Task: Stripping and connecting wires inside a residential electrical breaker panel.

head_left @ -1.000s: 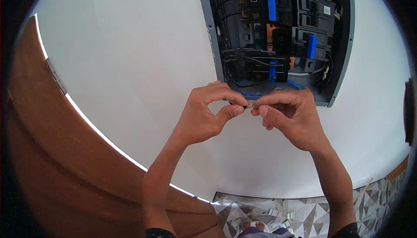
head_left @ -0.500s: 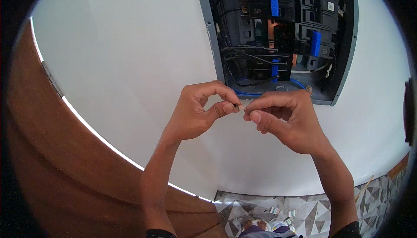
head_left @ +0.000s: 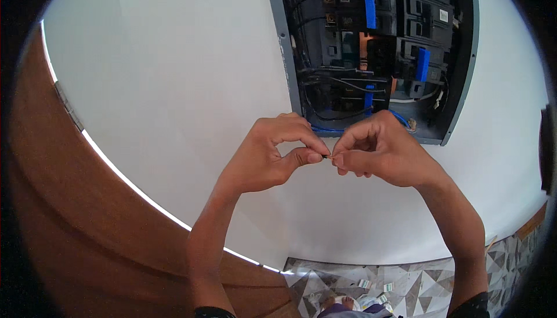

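Note:
My left hand (head_left: 272, 153) is closed in a pinch, thumb against forefinger, on a short dark wire end (head_left: 326, 157). Copper-coloured bare strands seem to show at its tip. From the other side my right hand (head_left: 386, 153) pinches that tip, so the fingertips of both hands nearly touch. Most of the wire is hidden by the fingers. Both hands are just below the lower edge of an open breaker panel (head_left: 285, 68). Inside it are black circuit breakers (head_left: 426, 19) with blue clips (head_left: 370, 11) on them.
Loose black wires (head_left: 342, 80) and a blue wire (head_left: 328, 129) run through the panel's bottom. A white wall (head_left: 191, 86) surrounds the box. A brown door (head_left: 75, 202) stands at left. Below, small packages (head_left: 364, 284) lie on the patterned tile floor (head_left: 423, 283).
My right hand has moved up and slightly left, its fingertips now closed on the wire's tip. My left hand has shifted slightly right and down. The panel sits a little lower in view.

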